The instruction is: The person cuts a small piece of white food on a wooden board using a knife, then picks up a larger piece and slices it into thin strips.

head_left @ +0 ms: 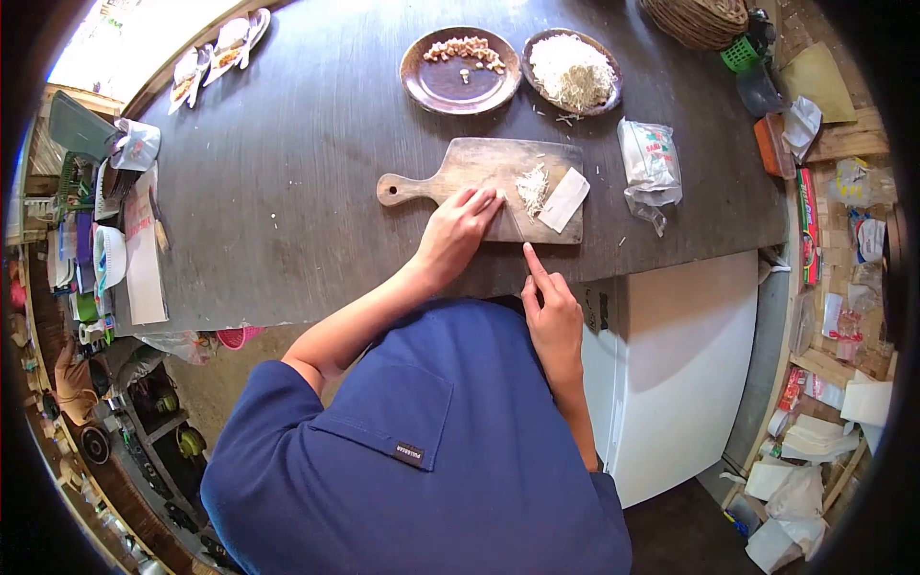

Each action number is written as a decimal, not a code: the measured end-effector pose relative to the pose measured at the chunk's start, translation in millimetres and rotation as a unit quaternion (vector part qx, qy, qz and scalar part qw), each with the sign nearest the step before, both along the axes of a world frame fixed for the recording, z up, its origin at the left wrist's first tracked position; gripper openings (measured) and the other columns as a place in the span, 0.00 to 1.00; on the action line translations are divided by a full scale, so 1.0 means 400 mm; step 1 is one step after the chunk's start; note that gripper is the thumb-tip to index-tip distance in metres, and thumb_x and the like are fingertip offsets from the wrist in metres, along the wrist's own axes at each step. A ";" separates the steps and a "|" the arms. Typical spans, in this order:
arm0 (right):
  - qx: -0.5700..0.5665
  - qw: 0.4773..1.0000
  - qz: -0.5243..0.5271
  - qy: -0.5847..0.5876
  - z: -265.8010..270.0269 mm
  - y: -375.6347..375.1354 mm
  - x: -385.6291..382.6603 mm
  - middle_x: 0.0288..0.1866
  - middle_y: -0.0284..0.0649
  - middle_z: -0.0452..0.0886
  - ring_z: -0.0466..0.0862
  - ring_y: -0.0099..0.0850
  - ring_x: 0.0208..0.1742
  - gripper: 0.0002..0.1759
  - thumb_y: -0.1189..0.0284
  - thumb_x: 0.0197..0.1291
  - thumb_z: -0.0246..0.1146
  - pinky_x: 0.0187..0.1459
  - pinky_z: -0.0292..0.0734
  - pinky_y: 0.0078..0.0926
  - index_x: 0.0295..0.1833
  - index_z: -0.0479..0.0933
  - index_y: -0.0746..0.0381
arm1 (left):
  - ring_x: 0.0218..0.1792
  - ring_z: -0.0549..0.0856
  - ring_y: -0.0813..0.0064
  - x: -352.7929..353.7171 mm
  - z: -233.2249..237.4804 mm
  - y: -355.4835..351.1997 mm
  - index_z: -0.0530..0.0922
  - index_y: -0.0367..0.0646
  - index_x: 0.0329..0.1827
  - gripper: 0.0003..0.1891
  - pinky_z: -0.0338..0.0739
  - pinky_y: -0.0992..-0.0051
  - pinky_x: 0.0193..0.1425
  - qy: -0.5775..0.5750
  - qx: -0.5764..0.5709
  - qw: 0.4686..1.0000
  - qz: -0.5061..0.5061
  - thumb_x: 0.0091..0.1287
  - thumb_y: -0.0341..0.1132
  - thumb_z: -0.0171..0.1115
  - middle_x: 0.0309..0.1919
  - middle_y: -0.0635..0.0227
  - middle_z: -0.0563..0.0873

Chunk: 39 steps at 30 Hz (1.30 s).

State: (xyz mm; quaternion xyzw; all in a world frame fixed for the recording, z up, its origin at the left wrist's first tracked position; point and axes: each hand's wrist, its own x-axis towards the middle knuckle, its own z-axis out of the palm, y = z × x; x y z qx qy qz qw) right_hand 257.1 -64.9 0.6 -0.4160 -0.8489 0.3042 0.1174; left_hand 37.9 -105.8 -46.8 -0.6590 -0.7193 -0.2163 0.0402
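Note:
On the dark table lies a wooden cutting board [460, 158] with its handle to the left. My left hand [458, 230] presses its bent fingers onto a small pale piece [499, 195] on the board. My right hand [552, 311] grips a knife, index finger stretched along it; the thin blade [515, 222] points up beside my left fingertips. Right of the blade are thin white shreds [532, 189] and a flat pale slab [564, 199]. Behind the board stand a brown plate [415, 84] with small brown pieces [467, 50] and a bowl [614, 95] heaped with white shreds [573, 71].
A plastic packet [651, 163] lies right of the board. Spoons and food portions [225, 53] sit at the back left, a wicker basket [698, 21] at the back right. Containers [110, 254] line the left edge. A white cabinet [685, 364] stands below the table's front edge.

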 end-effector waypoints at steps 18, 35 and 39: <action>0.013 1.000 -0.002 0.017 -0.028 0.006 -0.038 0.38 0.45 0.79 0.87 0.50 0.35 0.30 0.68 0.76 0.63 0.39 0.84 0.49 0.80 0.77 0.36 | 0.58 0.84 0.63 -0.006 0.005 0.001 0.85 0.35 0.62 0.23 0.82 0.68 0.67 0.014 0.020 1.000 -0.008 0.62 0.29 0.67 0.57 0.63 0.86; 0.011 1.000 -0.011 0.016 -0.033 0.005 -0.044 0.36 0.43 0.78 0.86 0.48 0.33 0.30 0.69 0.76 0.64 0.38 0.83 0.50 0.80 0.78 0.37 | 0.57 0.85 0.62 0.001 0.004 0.000 0.85 0.36 0.62 0.23 0.83 0.67 0.65 -0.015 0.018 1.000 0.003 0.62 0.27 0.67 0.58 0.62 0.87; 0.015 0.999 -0.006 0.030 -0.019 0.005 -0.048 0.36 0.44 0.78 0.86 0.48 0.33 0.30 0.68 0.76 0.64 0.39 0.83 0.50 0.81 0.77 0.37 | 0.61 0.84 0.61 0.005 0.007 -0.004 0.84 0.33 0.61 0.22 0.82 0.68 0.67 -0.040 -0.001 0.999 0.016 0.63 0.28 0.64 0.58 0.60 0.86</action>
